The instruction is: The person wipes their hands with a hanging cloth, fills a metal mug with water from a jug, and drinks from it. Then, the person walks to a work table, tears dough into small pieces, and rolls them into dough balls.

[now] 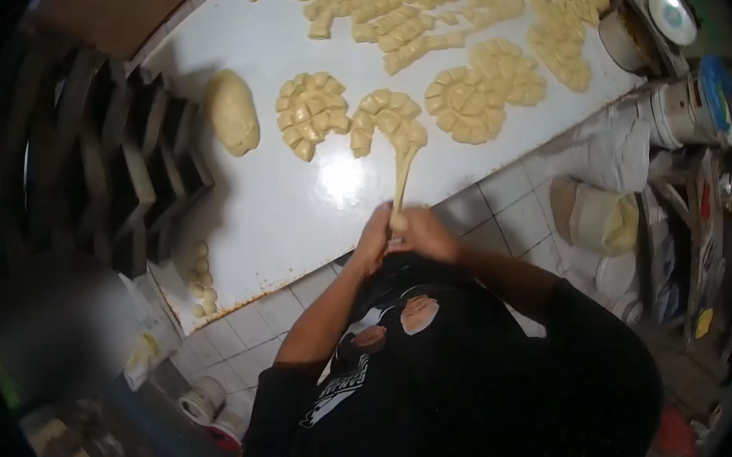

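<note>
A strand of dough (404, 173) stretches from the dented end of a scored dough crescent (395, 114) over the table's near edge to my hands. My left hand (374, 238) is closed round the pulled end from the left. From the right, my right hand (432, 235), slightly blurred, closes on the same dough, and a small lump shows between the hands. Left of the crescent lies a ring of cut dough pieces (310, 111). More scored dough rounds (465, 105) lie to the right. A smooth oval loaf of dough (232, 113) rests farther left.
The white table (295, 209) has rusty edges. Several small dough balls (202, 278) sit at its left corner. Many scored dough strips (400, 17) cover the back. Dark stacked trays (116, 163) stand left; buckets (682, 114) and a sack (604, 216) stand right.
</note>
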Available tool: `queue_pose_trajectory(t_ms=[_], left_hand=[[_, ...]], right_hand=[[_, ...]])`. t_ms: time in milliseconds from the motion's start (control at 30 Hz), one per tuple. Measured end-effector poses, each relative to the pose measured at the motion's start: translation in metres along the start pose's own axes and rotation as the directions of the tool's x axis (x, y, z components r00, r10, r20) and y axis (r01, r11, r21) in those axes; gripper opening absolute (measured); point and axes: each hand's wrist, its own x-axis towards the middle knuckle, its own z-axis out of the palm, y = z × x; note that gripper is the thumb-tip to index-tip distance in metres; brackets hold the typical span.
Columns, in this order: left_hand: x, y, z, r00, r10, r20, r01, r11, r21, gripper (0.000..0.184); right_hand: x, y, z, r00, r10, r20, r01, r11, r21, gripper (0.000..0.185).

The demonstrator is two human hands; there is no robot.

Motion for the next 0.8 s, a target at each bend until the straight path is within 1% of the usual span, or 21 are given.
queue_pose_trajectory(t_ms=[33, 67, 133, 167, 200, 233, 267, 300, 333, 367, 400, 433, 467, 500, 533, 567, 600, 633, 700, 767, 800], left_hand=[[0.000, -0.021, -0.007, 0.999, -0.003, 0.043, 0.003, 1.000, -0.017, 0.047], [-0.015, -0.031, -0.011, 0.999, -0.016, 0.041, 0.012, 0.996, 0.084, 0.042], [-0.040, -0.043, -0.031, 0.996, -0.013, -0.088, 0.027, 0.987, 0.160, 0.032], [-0.048, -0.045, -0.039, 0.959, 0.166, -0.231, -0.101, 0.958, 0.269, 0.031], [-0.049, -0.054, -0.067, 0.882, 0.446, -0.150, -0.360, 0.846, 0.394, 0.034], [-0.071, -0.027, -0.070, 0.848, 0.461, -0.260, -0.221, 0.755, 0.618, 0.035], [-0.078, -0.030, -0.095, 0.782, 0.491, -0.384, -0.155, 0.751, 0.642, 0.037], [-0.088, -0.024, -0.120, 0.685, 0.617, -0.387, -0.152, 0.640, 0.753, 0.035], [-0.102, -0.021, -0.137, 0.552, 0.749, -0.366, -0.196, 0.543, 0.817, 0.034], [-0.116, -0.022, -0.165, 0.570, 0.757, -0.319, -0.143, 0.474, 0.869, 0.035], [-0.128, -0.036, -0.203, 0.634, 0.746, -0.203, -0.090, 0.332, 0.939, 0.043], [-0.129, -0.029, -0.226, 0.624, 0.753, -0.211, -0.106, 0.349, 0.931, 0.043], [-0.131, -0.022, -0.245, 0.669, 0.743, -0.011, 0.040, -0.021, 0.999, 0.047], [-0.136, -0.021, -0.255, 0.745, 0.647, 0.160, 0.148, -0.395, 0.906, 0.051], [-0.122, -0.009, -0.257, 0.692, 0.694, 0.196, 0.103, -0.364, 0.926, 0.054], [-0.090, 0.019, -0.256, 0.628, 0.749, 0.211, 0.075, -0.328, 0.942, 0.058], [-0.065, 0.046, -0.241, 0.579, 0.790, 0.201, 0.063, -0.289, 0.955, 0.061], [-0.033, 0.055, -0.239, 0.479, 0.855, 0.197, 0.021, -0.235, 0.972, 0.057], [-0.002, 0.045, -0.210, 0.371, 0.924, -0.098, 0.052, 0.084, 0.995, 0.046], [-0.026, -0.002, -0.211, 0.662, 0.749, -0.030, -0.043, 0.078, 0.996, 0.032], [-0.047, -0.024, -0.230, 0.671, 0.734, 0.106, -0.215, 0.055, 0.975, 0.029]], right_hand=[[-0.021, -0.029, -0.002, 0.987, -0.133, 0.094, 0.111, 0.971, 0.211, 0.021], [-0.022, -0.048, -0.038, 0.980, -0.172, 0.097, 0.151, 0.969, 0.193, 0.020], [-0.004, -0.020, -0.062, 0.975, -0.165, -0.147, 0.176, 0.982, 0.071, 0.022], [0.021, 0.027, -0.050, 0.913, -0.115, -0.391, 0.114, 0.993, -0.026, 0.026], [0.050, 0.026, -0.080, 0.887, 0.037, -0.461, -0.119, 0.981, -0.151, 0.031], [0.075, 0.031, -0.104, 0.834, -0.106, -0.542, -0.003, 0.981, -0.196, 0.033], [0.094, 0.051, -0.107, 0.851, -0.128, -0.510, 0.041, 0.983, -0.179, 0.032], [0.097, 0.064, -0.101, 0.868, -0.149, -0.474, 0.083, 0.984, -0.157, 0.031], [0.075, 0.073, -0.080, 0.936, 0.065, -0.345, -0.115, 0.986, -0.125, 0.030], [0.057, 0.076, -0.068, 0.940, 0.262, -0.219, -0.296, 0.945, -0.139, 0.030], [0.031, 0.047, -0.066, 0.880, 0.473, 0.033, -0.462, 0.870, -0.172, 0.026], [0.007, 0.012, -0.058, 0.848, 0.485, 0.213, -0.464, 0.874, -0.141, 0.024], [-0.016, -0.023, -0.051, 0.788, 0.480, 0.385, -0.476, 0.872, -0.112, 0.027], [-0.015, -0.067, -0.047, 0.815, 0.432, 0.387, -0.461, 0.887, -0.018, 0.027], [-0.012, -0.095, -0.033, 0.836, 0.380, 0.395, -0.442, 0.894, 0.076, 0.027], [0.011, -0.079, -0.001, 0.978, 0.069, 0.195, -0.062, 0.997, -0.040, 0.027], [0.050, -0.056, 0.032, 0.949, -0.311, 0.048, 0.314, 0.929, -0.197, 0.027], [0.101, -0.054, 0.051, 0.963, -0.268, 0.007, 0.253, 0.902, -0.349, 0.030], [0.126, -0.068, 0.107, 0.951, -0.308, -0.025, 0.284, 0.901, -0.328, 0.031], [0.141, -0.087, 0.143, 0.904, -0.379, -0.200, 0.287, 0.882, -0.373, 0.033], [0.154, -0.092, 0.147, 0.855, -0.425, -0.297, 0.284, 0.863, -0.417, 0.035]])
